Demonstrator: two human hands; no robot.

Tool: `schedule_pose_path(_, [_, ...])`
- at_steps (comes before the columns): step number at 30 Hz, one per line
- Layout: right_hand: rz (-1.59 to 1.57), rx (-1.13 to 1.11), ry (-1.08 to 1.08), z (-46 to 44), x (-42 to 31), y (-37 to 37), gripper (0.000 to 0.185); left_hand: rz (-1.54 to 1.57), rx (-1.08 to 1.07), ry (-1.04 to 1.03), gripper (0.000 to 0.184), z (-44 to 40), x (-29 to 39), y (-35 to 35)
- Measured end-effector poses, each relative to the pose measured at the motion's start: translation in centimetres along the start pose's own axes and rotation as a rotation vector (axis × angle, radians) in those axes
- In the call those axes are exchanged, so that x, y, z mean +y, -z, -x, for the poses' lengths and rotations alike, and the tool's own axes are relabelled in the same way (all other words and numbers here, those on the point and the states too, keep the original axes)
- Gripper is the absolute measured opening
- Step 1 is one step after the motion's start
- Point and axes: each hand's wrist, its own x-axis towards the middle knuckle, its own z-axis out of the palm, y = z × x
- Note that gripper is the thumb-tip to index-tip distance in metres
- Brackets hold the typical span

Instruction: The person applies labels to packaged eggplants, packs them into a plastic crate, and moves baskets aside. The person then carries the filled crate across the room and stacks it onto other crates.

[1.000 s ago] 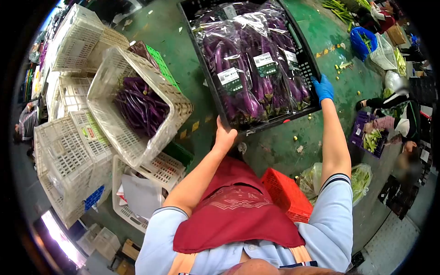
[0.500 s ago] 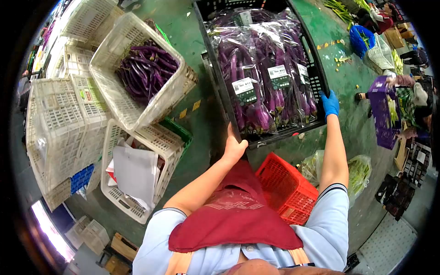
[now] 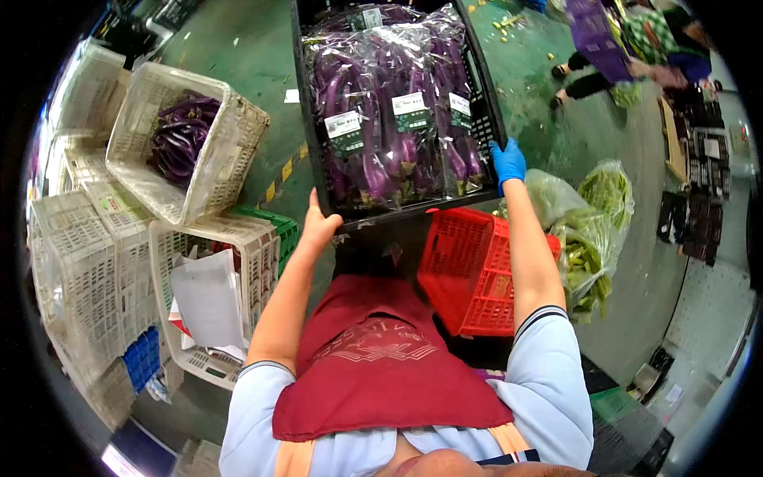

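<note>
A black crate (image 3: pixel 494 119) is held out in front of me, with bagged purple eggplants (image 3: pixel 385 119) inside. White labels show on the clear bags. My left hand (image 3: pixel 319 226), bare, grips the crate's near left corner, its thumb along the side. In a blue glove, my right hand (image 3: pixel 507 163) holds the near right corner. The fingers under the crate are hidden. To the left, loose eggplants (image 3: pixel 184 139) lie in a lined white crate (image 3: pixel 226 151).
A red crate (image 3: pixel 485 274) stands near my right forearm. Bagged green vegetables (image 3: pixel 596 238) lie beyond it. White crates (image 3: pixel 75 262) are stacked at left, beside one with papers (image 3: pixel 208 298). A person at upper right holds a purple crate (image 3: pixel 596 40).
The view has turned, and the black crate sits further left in it, still in both hands. More of the red crate and green bags shows. The other person has lifted and carried the purple crate.
</note>
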Motion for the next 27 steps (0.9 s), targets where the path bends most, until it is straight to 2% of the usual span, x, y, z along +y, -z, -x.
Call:
schedule_pose_path(1, [0.021, 0.041, 0.03, 1.4, -0.1, 0.2, 0.047, 0.03, 0.033, 0.109, 0.079, 0.1, 0.2, 0.4])
schedule_pose_path(2, [-0.069, 0.02, 0.021, 2.4, 0.0, 0.0, 0.047, 0.035, -0.047, 0.115, 0.077, -0.6, -0.1, 1.6])
schedule_pose_path(7, [-0.013, -0.023, -0.127, 3.5, -3.7, 1.4, 0.037, -0.035, -0.155, 0.127, 0.069, -6.2, 3.8, 4.7])
schedule_pose_path(8, [-0.028, -0.014, -0.136, 3.1, -5.1, 1.9, 0.036, 0.005, -0.165, 0.098, 0.066, -8.0, 4.8, 5.2])
schedule_pose_path(10, [-0.03, -0.02, -0.173, -0.1, -9.3, 3.1, 0.035, 0.037, -0.193, 0.183, 0.069, -13.3, 8.4, 6.7])
schedule_pose_path(11, [-0.096, -0.002, -0.241, 7.9, -3.4, -0.6, 0.034, -0.063, -0.244, 0.17, 0.067, -8.8, 3.6, 6.8])
schedule_pose_path(12, [-0.107, -0.005, -0.278, 8.7, -4.0, -0.5, 0.034, -0.053, -0.249, 0.134, 0.06, -9.1, 4.5, 6.7])
schedule_pose_path(17, [-0.156, 0.017, -0.358, 9.6, -6.4, 1.0, 0.03, -0.192, -0.216, 0.233, 0.062, -14.7, 7.3, 6.5])
schedule_pose_path(20, [-0.206, 0.089, -0.399, 12.7, -5.9, -1.0, 0.035, -0.242, -0.306, 0.15, 0.06, -17.0, 5.8, 7.6])
schedule_pose_path(21, [-0.206, 0.1, -0.406, 12.8, -6.1, -1.3, 0.035, -0.314, -0.278, 0.174, 0.058, -17.0, 7.4, 7.0])
schedule_pose_path(24, [-0.21, 0.117, -0.474, 12.4, -6.9, -2.1, 0.035, -0.251, -0.29, 0.109, 0.057, -19.7, 7.4, 6.6])
schedule_pose_path(27, [-0.282, 0.267, -0.432, 16.3, -6.9, -3.7, 0.027, -0.363, -0.277, 0.08, 0.065, -20.9, 3.8, 7.8])
